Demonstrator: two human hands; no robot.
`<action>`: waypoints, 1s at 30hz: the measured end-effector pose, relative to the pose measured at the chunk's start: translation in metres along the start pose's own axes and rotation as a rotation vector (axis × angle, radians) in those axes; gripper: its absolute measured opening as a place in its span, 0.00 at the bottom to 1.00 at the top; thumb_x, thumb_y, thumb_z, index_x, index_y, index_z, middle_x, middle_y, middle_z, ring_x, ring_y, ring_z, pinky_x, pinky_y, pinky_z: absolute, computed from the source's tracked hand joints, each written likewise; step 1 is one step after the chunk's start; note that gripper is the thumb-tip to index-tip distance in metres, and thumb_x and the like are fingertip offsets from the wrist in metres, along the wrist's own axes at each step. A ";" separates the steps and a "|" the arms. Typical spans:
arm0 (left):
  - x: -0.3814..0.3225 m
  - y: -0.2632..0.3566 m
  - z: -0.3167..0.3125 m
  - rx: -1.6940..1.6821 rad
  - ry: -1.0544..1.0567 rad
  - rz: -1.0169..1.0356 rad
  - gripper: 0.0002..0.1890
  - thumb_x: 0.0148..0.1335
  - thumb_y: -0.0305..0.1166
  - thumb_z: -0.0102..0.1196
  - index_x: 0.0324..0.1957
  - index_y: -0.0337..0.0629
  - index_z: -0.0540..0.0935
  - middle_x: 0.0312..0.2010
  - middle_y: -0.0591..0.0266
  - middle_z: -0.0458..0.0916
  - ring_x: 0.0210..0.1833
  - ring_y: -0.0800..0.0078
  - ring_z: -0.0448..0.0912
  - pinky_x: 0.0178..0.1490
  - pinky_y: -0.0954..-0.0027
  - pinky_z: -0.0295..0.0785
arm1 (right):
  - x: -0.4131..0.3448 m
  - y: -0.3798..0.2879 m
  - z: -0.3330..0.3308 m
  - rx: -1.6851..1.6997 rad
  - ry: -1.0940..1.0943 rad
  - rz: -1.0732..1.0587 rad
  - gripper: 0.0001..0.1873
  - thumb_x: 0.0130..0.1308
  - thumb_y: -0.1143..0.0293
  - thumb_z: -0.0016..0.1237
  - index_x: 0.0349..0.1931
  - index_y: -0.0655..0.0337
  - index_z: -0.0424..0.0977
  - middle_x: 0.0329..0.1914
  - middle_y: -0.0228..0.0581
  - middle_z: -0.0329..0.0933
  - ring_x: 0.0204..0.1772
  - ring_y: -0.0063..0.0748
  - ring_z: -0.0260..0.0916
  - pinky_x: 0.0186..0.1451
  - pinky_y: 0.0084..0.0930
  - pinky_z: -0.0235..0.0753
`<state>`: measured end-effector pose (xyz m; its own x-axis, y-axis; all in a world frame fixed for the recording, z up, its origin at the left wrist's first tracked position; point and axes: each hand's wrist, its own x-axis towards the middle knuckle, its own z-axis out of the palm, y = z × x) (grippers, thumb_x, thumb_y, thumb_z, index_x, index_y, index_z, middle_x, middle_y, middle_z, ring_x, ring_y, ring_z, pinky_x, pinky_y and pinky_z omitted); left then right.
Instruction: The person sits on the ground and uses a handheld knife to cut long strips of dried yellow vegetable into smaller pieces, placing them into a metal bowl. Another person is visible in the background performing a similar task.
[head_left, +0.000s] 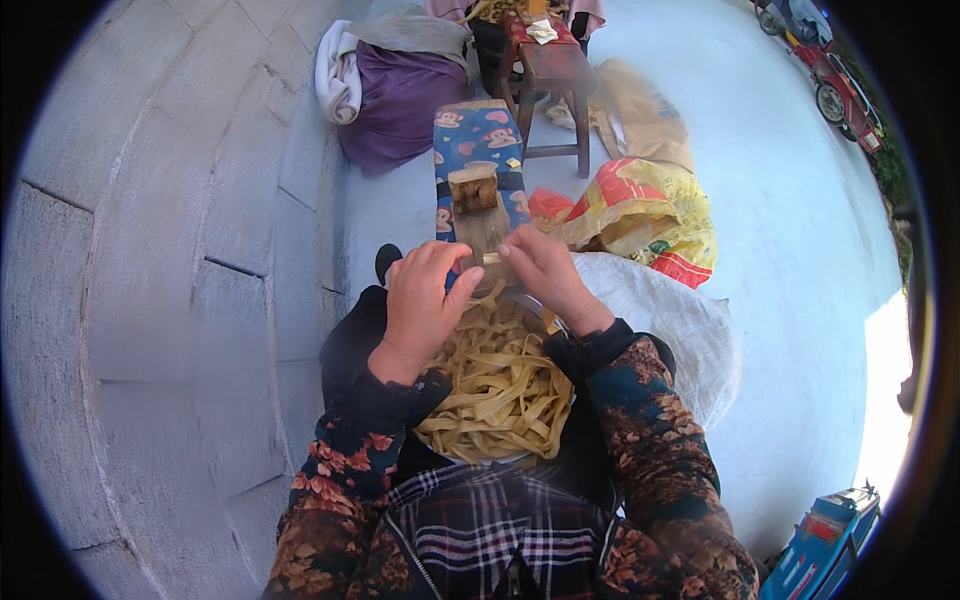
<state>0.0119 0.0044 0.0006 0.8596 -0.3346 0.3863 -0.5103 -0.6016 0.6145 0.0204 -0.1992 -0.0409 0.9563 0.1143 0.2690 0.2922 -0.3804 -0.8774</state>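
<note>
My right hand (551, 277) has its thumb and fingertips together at the end of a small pale yellow piece (491, 259), over a wooden board. My left hand (424, 307) is beside it, thumb and fingers curved apart, with nothing visible between them. The wooden board (480, 229) carries an upright wooden block (473, 189) and lies on a narrow bench padded in blue monkey-print cloth (480, 135). Below both hands, a basin heaped with long yellowish flat strips (502, 390) rests in my lap.
A crumpled yellow and red bag (645, 217) and a white woven sack (660, 322) lie right of the bench. Ahead stands a dark red wooden stool (555, 67). A purple cloth bundle (405, 105) sits by the block wall (172, 285). A red vehicle (840, 82) is far right.
</note>
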 end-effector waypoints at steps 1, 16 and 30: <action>0.000 0.003 0.000 -0.107 -0.016 -0.058 0.09 0.63 0.38 0.59 0.40 0.45 0.81 0.32 0.61 0.81 0.35 0.60 0.78 0.42 0.64 0.66 | -0.005 -0.006 0.000 0.051 -0.062 -0.052 0.08 0.69 0.66 0.52 0.36 0.60 0.72 0.26 0.41 0.76 0.31 0.36 0.77 0.35 0.31 0.75; 0.006 0.033 -0.022 -1.330 -0.312 -0.329 0.11 0.76 0.38 0.44 0.41 0.43 0.74 0.61 0.49 0.76 0.59 0.66 0.76 0.72 0.56 0.58 | -0.015 -0.033 -0.014 0.313 -0.230 -0.024 0.11 0.75 0.68 0.45 0.51 0.65 0.70 0.38 0.35 0.76 0.43 0.24 0.73 0.49 0.22 0.72; 0.014 0.019 0.001 0.167 -0.128 0.401 0.06 0.53 0.27 0.57 0.34 0.48 0.79 0.38 0.69 0.73 0.50 0.68 0.74 0.64 0.54 0.59 | -0.014 -0.025 -0.025 1.198 -0.351 0.742 0.07 0.76 0.63 0.42 0.37 0.54 0.68 0.24 0.18 0.60 0.20 0.10 0.46 0.21 0.13 0.45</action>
<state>0.0141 -0.0120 0.0171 0.5964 -0.6458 0.4768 -0.8015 -0.5113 0.3101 -0.0003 -0.2140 -0.0128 0.7851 0.5169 -0.3412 -0.6023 0.5090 -0.6149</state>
